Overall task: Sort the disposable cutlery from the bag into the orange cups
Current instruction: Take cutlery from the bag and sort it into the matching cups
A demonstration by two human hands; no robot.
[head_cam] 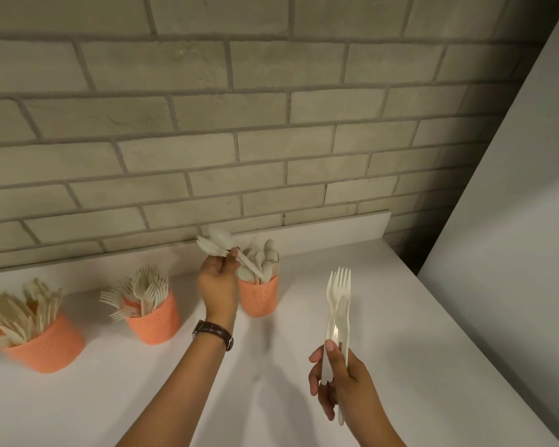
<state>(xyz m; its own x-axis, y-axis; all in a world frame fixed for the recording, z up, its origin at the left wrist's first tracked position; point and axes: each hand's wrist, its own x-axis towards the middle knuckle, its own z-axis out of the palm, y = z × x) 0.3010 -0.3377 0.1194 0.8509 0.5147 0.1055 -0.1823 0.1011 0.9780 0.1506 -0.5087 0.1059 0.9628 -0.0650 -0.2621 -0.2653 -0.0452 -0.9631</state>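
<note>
Three orange cups stand on the white counter. The left cup (47,350) holds several knives, the middle cup (155,324) several forks, the right cup (259,298) several spoons. My left hand (218,282), with a brown watch on the wrist, pinches a few white spoons (218,241) just left of and above the right cup's rim, with the handles pointing down toward the cup. My right hand (339,382) grips a bundle of white forks (338,304) upright, tines up, over the counter to the right of the cups. No bag is in view.
The white counter (352,317) runs along a grey brick wall (239,140) with a low white backsplash. A white panel (513,221) rises at the right end. The counter's right edge slants toward the lower right.
</note>
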